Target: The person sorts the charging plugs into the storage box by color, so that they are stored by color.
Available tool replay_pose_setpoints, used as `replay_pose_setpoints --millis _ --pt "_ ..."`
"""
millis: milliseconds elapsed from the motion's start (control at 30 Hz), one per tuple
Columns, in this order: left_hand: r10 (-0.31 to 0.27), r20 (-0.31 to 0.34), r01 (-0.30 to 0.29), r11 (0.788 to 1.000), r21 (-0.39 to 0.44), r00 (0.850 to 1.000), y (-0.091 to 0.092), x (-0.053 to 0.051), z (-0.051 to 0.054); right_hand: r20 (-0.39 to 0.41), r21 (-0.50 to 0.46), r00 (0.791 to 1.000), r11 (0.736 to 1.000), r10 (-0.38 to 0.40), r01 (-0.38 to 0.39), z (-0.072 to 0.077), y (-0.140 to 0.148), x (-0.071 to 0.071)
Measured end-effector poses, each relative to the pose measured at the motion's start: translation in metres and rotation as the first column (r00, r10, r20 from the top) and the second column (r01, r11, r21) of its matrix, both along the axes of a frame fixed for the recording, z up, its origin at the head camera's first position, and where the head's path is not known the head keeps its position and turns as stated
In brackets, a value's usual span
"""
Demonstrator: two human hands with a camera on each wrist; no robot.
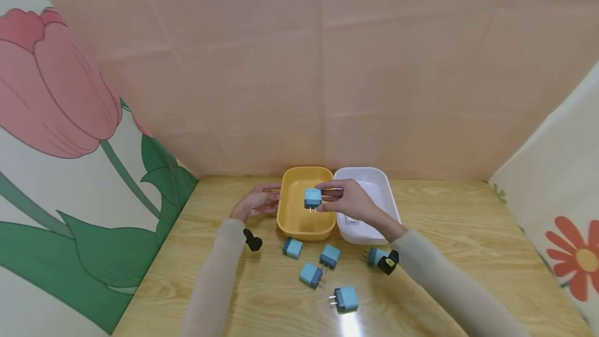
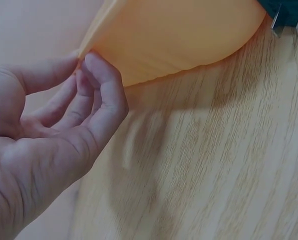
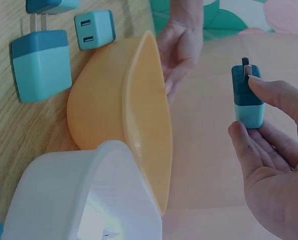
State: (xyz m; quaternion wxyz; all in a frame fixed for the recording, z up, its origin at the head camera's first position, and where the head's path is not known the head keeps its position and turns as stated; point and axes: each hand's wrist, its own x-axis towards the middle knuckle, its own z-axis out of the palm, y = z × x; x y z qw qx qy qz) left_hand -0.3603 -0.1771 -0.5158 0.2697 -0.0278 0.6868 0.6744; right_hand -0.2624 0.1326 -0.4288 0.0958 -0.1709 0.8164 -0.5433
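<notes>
My right hand (image 1: 357, 203) pinches a blue two-prong charger plug (image 1: 312, 195) between thumb and fingers, above the yellow bin (image 1: 299, 225). In the right wrist view the held charger (image 3: 249, 112) shows its darker prong end by the thumb. At the yellow bin's left side, my left hand (image 1: 258, 203) pinches the rim with thumb and fingertips, as the left wrist view shows. Beside the yellow bin on the right stands a white bin (image 1: 390, 204), partly covered by my right hand and wrist. A white charger (image 1: 352, 220) lies in it.
Several more blue chargers lie on the wooden table in front of the bins, among them one by the yellow bin (image 1: 293, 248) and a nearer charger (image 1: 347, 299). Another charger (image 1: 376, 256) is partly behind the right wrist camera. A pinkish backdrop (image 1: 262, 92) rises behind the bins.
</notes>
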Motion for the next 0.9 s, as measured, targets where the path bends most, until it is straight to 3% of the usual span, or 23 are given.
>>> replay_pose_setpoints --millis 267,533,900 --pt "-0.02 -0.008 0.02 0.999 -0.036 1.0 -0.003 0.0 0.001 0.028 -0.007 0.999 0.999 -0.033 0.033 -0.007 -0.011 -0.013" --pt "-0.01 -0.019 0.009 0.999 -0.043 1.0 -0.002 -0.001 0.001 0.035 0.01 0.999 1.0 -0.016 0.016 -0.011 -0.019 -0.029" --pt "-0.004 -0.024 0.003 0.998 -0.06 1.0 0.0 0.002 0.006 0.051 0.035 0.998 0.999 -0.037 0.035 -0.027 -0.028 -0.046"
